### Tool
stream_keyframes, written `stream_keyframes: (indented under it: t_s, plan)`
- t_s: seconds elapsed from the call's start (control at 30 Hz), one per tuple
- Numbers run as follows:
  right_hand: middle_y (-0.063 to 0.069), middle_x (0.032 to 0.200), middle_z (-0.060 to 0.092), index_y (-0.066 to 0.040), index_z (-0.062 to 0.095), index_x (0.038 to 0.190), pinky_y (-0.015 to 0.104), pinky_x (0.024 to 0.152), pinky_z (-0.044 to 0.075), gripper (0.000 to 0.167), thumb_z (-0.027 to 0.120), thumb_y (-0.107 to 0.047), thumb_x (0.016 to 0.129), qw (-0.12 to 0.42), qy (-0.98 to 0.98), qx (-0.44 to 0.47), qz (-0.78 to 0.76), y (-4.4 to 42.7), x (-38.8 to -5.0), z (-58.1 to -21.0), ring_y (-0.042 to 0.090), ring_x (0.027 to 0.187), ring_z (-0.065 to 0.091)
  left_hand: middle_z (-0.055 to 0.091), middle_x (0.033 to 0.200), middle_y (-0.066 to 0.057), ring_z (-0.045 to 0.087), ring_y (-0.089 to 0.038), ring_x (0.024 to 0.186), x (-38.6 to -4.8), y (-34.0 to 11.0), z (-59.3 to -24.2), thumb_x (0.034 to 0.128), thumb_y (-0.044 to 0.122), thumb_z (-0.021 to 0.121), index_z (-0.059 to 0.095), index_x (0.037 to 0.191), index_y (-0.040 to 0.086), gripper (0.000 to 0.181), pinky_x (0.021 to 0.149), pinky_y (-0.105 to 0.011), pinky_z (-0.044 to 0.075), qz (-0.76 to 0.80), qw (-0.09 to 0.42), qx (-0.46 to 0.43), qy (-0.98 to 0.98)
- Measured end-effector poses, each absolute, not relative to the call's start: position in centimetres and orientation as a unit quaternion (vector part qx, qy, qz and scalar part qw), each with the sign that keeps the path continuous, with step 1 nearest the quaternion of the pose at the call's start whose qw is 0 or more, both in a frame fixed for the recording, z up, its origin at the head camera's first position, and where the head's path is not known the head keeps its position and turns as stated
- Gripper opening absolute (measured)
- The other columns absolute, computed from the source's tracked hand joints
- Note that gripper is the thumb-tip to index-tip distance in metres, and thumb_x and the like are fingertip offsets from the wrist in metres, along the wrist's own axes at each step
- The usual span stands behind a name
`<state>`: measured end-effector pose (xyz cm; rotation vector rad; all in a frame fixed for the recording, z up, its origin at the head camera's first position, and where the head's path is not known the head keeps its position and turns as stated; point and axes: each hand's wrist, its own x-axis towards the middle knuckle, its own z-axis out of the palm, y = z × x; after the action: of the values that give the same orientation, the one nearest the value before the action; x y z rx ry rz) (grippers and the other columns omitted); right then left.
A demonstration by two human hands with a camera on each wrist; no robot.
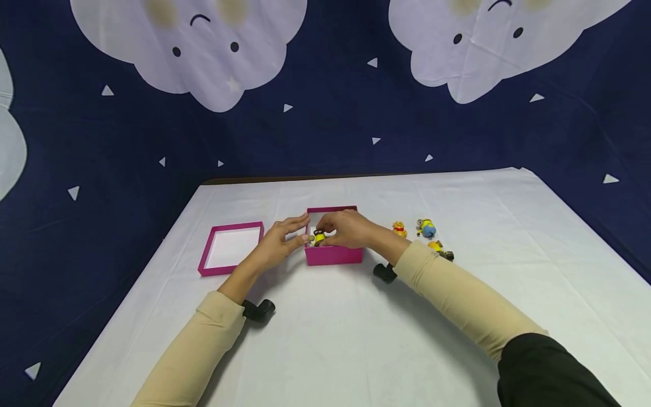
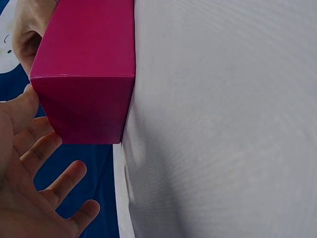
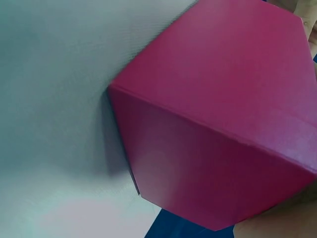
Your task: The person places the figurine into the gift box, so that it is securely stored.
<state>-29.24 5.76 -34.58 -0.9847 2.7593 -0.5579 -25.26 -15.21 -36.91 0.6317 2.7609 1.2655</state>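
A pink box (image 1: 333, 256) with a white inside stands open on the table. My right hand (image 1: 348, 228) reaches over its front wall and pinches a small yellow and black minion figure (image 1: 319, 237) at the box's left side. At the left rim, my left hand (image 1: 277, 243) touches the box with fingers spread and fairly straight. From the left wrist, the fingers of that left hand (image 2: 22, 163) show against the box's upper edge. The box wall (image 3: 213, 99) fills much of the right wrist view and hides the figure there.
Left of the box lies its pink-rimmed lid (image 1: 205, 257), white inside up. To the right are a Winnie-the-Pooh figure (image 1: 399, 228), a blue and yellow minion figure (image 1: 427, 228) and another yellow figure (image 1: 436, 246), partly behind the right sleeve. White cloth (image 1: 325, 339) covers the table.
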Motion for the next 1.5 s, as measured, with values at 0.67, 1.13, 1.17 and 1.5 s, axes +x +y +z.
stream_keyframes:
  t_s: [0.67, 1.13, 1.17, 1.5]
  plan:
    - [-0.003, 0.104, 0.072, -0.017, 0.067, 0.114, 0.033, 0.092, 0.047, 0.033, 0.071, -0.029, 0.084, 0.101, 0.929, -0.331, -0.134, 5.27, -29.91, -34.54, 0.011, 0.099, 0.065, 0.037, 0.152, 0.001, 0.031, -0.029, 0.137, -25.32, -15.15, -37.03, 0.0942, 0.025, 0.057, 0.045, 0.14, 0.009, 0.05, 0.112, -0.055, 0.025, 0.414, 0.017, 0.204, 0.887]
    - [-0.004, 0.109, 0.071, -0.018, 0.067, 0.116, 0.036, 0.099, 0.045, 0.031, 0.069, -0.025, 0.086, 0.109, 0.934, -0.326, -0.1, 5.06, -29.96, -34.56, 0.01, 0.104, 0.064, 0.036, 0.153, 0.001, 0.031, -0.03, 0.137, -25.21, -15.18, -36.98, 0.095, 0.024, 0.056, 0.045, 0.14, 0.008, 0.049, 0.112, -0.056, 0.025, 0.412, 0.021, 0.203, 0.888]
    - [-0.004, 0.109, 0.071, -0.018, 0.067, 0.116, 0.036, 0.099, 0.045, 0.031, 0.069, -0.025, 0.086, 0.111, 0.934, -0.326, -0.097, 5.03, -29.97, -34.55, 0.01, 0.105, 0.064, 0.036, 0.153, 0.001, 0.03, -0.03, 0.137, -25.23, -15.2, -36.99, 0.0949, 0.024, 0.056, 0.044, 0.14, 0.009, 0.049, 0.112, -0.056, 0.024, 0.412, 0.021, 0.202, 0.888]
    - [-0.005, 0.112, 0.071, -0.019, 0.066, 0.117, 0.036, 0.099, 0.045, 0.031, 0.067, -0.028, 0.088, 0.126, 0.934, -0.325, -0.086, 4.92, -30.06, -34.52, 0.009, 0.108, 0.063, 0.035, 0.153, 0.003, 0.032, -0.028, 0.136, -25.34, -15.31, -37.15, 0.0943, 0.028, 0.057, 0.044, 0.141, 0.012, 0.051, 0.111, -0.055, 0.027, 0.414, 0.031, 0.195, 0.889]
